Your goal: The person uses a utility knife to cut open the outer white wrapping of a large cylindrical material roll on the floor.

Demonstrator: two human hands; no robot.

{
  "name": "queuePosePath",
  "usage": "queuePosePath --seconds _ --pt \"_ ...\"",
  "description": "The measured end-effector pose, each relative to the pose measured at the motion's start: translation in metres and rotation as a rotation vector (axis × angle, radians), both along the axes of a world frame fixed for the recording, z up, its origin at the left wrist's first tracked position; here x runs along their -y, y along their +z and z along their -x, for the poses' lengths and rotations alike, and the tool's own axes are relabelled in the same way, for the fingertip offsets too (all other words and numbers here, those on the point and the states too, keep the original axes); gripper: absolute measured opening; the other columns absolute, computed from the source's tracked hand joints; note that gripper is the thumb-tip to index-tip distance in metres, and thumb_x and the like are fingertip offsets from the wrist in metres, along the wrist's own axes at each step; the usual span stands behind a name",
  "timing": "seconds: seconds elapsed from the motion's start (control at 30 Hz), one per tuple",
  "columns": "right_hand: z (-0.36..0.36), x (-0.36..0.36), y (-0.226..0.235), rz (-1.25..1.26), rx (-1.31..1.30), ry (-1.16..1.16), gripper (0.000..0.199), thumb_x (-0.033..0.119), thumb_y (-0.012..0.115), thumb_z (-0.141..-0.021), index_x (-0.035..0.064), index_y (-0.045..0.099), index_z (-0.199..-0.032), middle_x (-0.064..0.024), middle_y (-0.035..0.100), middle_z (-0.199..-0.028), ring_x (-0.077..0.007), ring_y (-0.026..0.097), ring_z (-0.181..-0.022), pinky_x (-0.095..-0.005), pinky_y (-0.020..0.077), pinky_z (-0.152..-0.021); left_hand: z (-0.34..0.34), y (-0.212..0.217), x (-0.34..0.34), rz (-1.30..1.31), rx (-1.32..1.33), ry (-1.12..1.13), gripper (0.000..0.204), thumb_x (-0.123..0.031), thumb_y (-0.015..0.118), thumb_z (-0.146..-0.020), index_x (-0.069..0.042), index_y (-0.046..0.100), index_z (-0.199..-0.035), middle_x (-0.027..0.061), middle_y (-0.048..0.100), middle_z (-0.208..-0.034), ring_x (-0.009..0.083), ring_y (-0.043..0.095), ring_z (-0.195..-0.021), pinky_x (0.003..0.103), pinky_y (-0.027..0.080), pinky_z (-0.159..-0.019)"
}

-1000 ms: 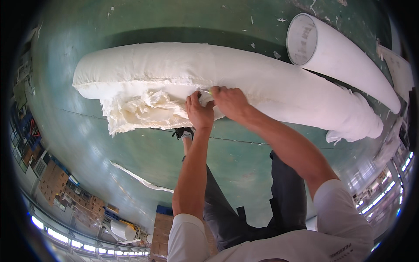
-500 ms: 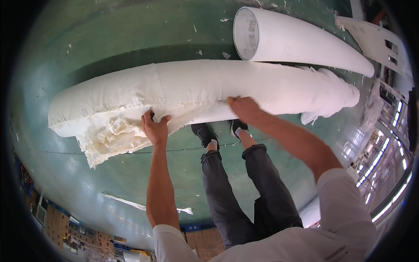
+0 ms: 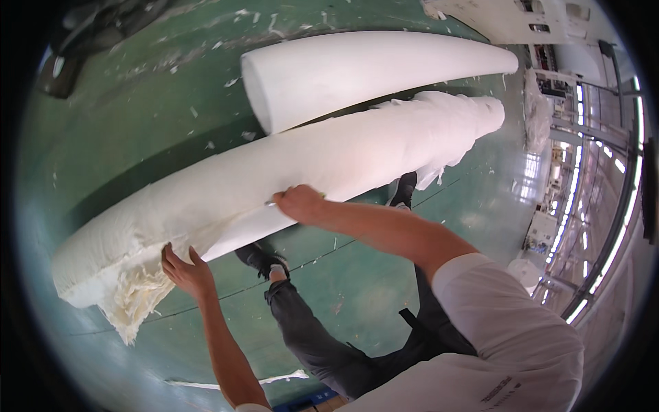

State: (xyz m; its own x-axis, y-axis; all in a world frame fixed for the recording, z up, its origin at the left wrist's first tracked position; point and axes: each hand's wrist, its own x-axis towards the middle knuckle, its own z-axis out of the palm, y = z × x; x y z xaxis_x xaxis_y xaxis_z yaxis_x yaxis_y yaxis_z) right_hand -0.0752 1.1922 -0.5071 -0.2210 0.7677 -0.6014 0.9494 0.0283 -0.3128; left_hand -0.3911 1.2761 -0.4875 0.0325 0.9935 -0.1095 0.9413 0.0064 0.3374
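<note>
A long tapered tube (image 3: 288, 161) wrapped in white fabric lies slantwise across the floor before me. Against its near side, toward the left end, my left hand (image 3: 187, 276) touches the wrap with thumb and fingers apart. A frayed, cream-coloured fibrous flap (image 3: 143, 295) hangs beside that hand. My right hand (image 3: 300, 204) is closed around a slim utility knife (image 3: 270, 203); only its pale tip and a bit of green show. The knife meets the near edge of the wrap, where a smooth white strip lies bare below the fabric.
Behind lies a second smooth white tapered tube (image 3: 377, 62). A large white panel (image 3: 504, 19) stands at the far right. White scraps dot the green floor (image 3: 357, 288), and a long white strip (image 3: 274, 378) lies near me. A dark object (image 3: 75, 48) is at upper left.
My view has turned and shifted right, so the tubes now slant. My right hand has moved left along the wrap's edge, nearer my left hand. My feet are farther apart.
</note>
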Motion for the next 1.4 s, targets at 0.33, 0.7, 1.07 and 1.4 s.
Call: queuePosePath --seconds 0.33,0.7,1.07,1.4 --pt "-0.227 0.099 -0.012 0.027 -0.093 0.055 0.024 0.011 0.059 -0.085 -0.0020 0.057 -0.106 -0.0174 0.071 -0.085 -0.0302 0.072 -0.081 -0.0423 0.0575 -0.067 -0.018 0.166 0.394 0.349 -0.191 0.353 0.033 -0.013 0.066 -0.089 0.002 0.059 -0.117 0.0229 0.059 -0.112 0.0416 0.058 -0.105 0.050 0.047 -0.091" --pt "-0.538 0.238 0.034 0.105 0.151 0.193 0.017 0.012 0.057 -0.087 -0.0006 0.058 -0.099 -0.0154 0.072 -0.081 -0.0275 0.073 -0.076 -0.0399 0.0592 -0.065 -0.230 0.308 0.737 0.832 -0.236 0.611 0.024 -0.019 0.071 -0.078 0.002 0.072 -0.091 0.0153 0.073 -0.084 0.0279 0.070 -0.074 0.041 0.055 -0.070" --pt "-0.577 0.282 -0.010 -0.007 -0.057 -0.103 0.017 0.014 0.052 -0.088 0.0013 0.061 -0.095 -0.0153 0.070 -0.075 -0.0318 0.071 -0.071 -0.0465 0.0558 -0.060 -0.426 0.241 0.798 0.908 0.099 0.653 0.025 -0.019 0.065 -0.087 0.004 0.070 -0.096 0.0162 0.072 -0.087 0.0258 0.068 -0.077 0.038 0.053 -0.074" --pt "-0.892 0.405 0.008 0.067 -0.061 0.034 0.019 0.013 0.051 -0.091 0.0010 0.059 -0.103 -0.0165 0.072 -0.085 -0.0326 0.072 -0.078 -0.0462 0.0571 -0.067 -0.709 0.241 0.903 0.921 -0.131 0.711 0.027 -0.021 0.062 -0.090 0.004 0.069 -0.099 0.0192 0.071 -0.089 0.0308 0.069 -0.080 0.041 0.053 -0.076"
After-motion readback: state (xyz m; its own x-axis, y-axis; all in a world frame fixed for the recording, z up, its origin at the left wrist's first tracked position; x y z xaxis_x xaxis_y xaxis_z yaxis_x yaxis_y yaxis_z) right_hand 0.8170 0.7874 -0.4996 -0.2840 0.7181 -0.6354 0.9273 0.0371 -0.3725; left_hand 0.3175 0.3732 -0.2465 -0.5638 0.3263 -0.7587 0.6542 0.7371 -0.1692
